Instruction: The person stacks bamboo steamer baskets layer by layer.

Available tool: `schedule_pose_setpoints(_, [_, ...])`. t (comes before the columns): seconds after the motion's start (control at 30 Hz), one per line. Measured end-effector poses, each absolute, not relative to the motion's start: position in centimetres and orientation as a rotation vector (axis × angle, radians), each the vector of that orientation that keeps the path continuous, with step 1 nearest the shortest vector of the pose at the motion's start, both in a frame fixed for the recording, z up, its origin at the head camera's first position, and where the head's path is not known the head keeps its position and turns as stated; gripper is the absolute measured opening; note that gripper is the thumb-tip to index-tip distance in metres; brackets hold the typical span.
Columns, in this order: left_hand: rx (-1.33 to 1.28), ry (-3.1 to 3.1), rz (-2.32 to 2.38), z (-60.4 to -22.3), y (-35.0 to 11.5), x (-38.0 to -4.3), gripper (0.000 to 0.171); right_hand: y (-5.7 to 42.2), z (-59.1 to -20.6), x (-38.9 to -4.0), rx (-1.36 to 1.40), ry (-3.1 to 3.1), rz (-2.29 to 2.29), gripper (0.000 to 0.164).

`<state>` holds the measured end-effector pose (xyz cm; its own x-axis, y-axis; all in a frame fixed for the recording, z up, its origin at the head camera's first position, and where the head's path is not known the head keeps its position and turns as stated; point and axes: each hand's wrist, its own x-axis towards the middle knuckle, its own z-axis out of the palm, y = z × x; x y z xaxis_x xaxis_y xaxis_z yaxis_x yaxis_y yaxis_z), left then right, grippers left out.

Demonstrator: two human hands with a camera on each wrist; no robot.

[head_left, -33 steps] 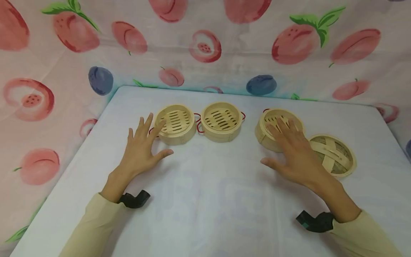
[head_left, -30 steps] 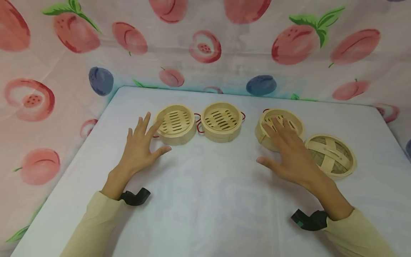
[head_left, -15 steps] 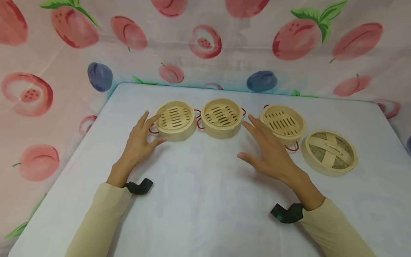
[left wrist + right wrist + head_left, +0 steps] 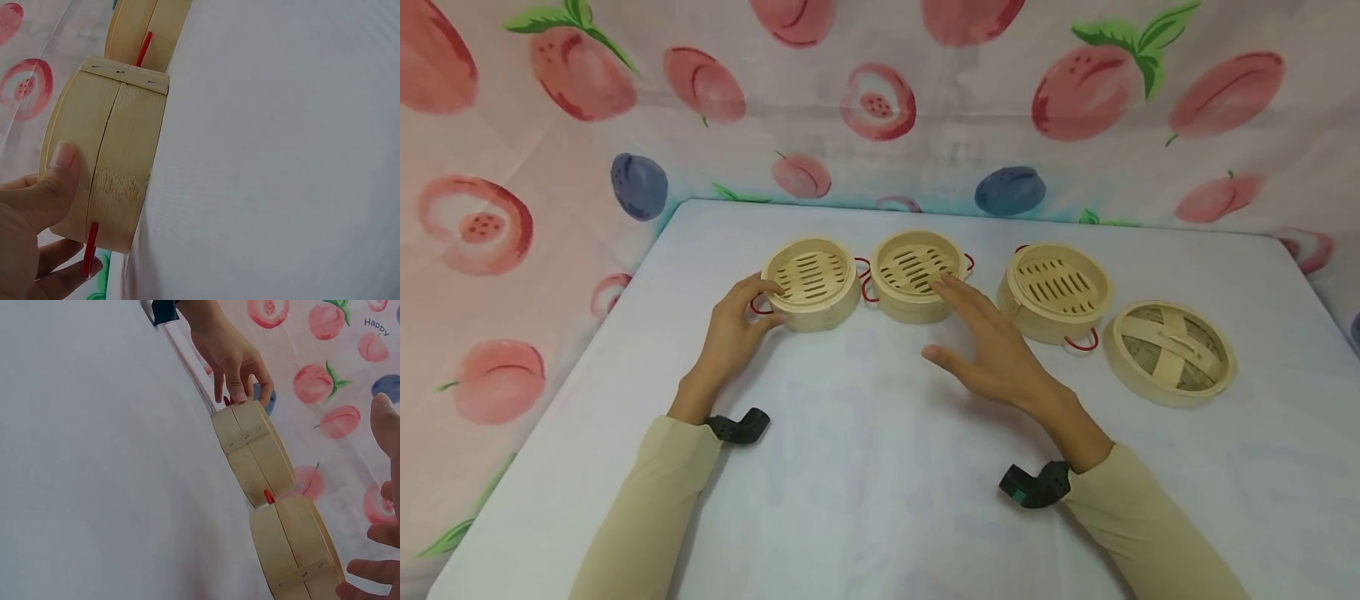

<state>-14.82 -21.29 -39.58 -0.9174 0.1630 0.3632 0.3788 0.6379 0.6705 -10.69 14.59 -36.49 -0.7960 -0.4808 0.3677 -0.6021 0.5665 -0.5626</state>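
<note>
My left hand [image 4: 733,329] pinches the left end of the leftmost bamboo steamer basket [image 4: 820,318]. Its thumb presses the outer wall and the fingers reach over the rim; the left wrist view shows the thumb [image 4: 62,165] flat against the wood, beside a red cord loop [image 4: 92,250]. The basket has a slatted floor with nothing in it. My right hand [image 4: 1003,358], fingers spread, hovers at the front right of the middle steamer basket [image 4: 913,312], its fingertips overlapping the rim in the head view. In the right wrist view the fingers [image 4: 375,572] stand beside that basket's rim.
A third steamer basket [image 4: 1037,325] with red cord loops stands to the right. Beyond it lies a woven bamboo lid [image 4: 1168,354], handle up. White cloth covers the table [image 4: 865,467]; a peach-printed curtain [image 4: 955,125] rises behind and at the left.
My right hand has moved left from over the third basket to the middle one, uncovering the third basket and the lid. My left hand has come in from spread fingers to pinching the leftmost basket.
</note>
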Motion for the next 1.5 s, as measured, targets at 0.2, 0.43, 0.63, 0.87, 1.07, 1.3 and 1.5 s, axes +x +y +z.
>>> schedule_pose_setpoints(0.2, [-0.385, -2.518, -1.228, -39.8, -21.1, -14.8, 0.033, 13.8, -36.7, -10.9, 0.922, -2.623, 1.088, 0.076])
schedule_pose_setpoints(0.43, [-0.311, -2.42, -1.352, -39.0, -21.3, -13.8, 0.03, 13.1, -36.3, -11.2, 0.924, -2.611, 1.084, 0.076])
schedule_pose_setpoints(0.63, [-0.394, -2.343, -1.383, -35.9, -20.1, -12.7, 0.031, 12.7, -35.9, -11.5, 0.95, -2.543, 1.118, 0.075])
schedule_pose_setpoints(0.87, [-0.498, -2.324, -1.391, -32.4, -18.2, -10.9, 0.031, 12.3, -35.4, -11.8, 0.959, -2.483, 1.181, 0.079])
schedule_pose_setpoints(1.07, [-0.617, -2.303, -1.426, -31.6, -17.2, -10.1, 0.031, 12.1, -34.8, -11.6, 0.962, -2.408, 1.291, 0.078])
schedule_pose_setpoints(1.3, [-0.727, -2.268, -1.472, -32.7, -16.9, -10.4, 0.035, 12.4, -34.4, -11.3, 0.948, -2.358, 1.322, 0.078])
schedule_pose_setpoints(1.5, [-0.794, -2.287, -1.527, -33.6, -16.7, -10.4, 0.036, 12.8, -34.4, -11.1, 0.973, -2.304, 1.323, 0.076])
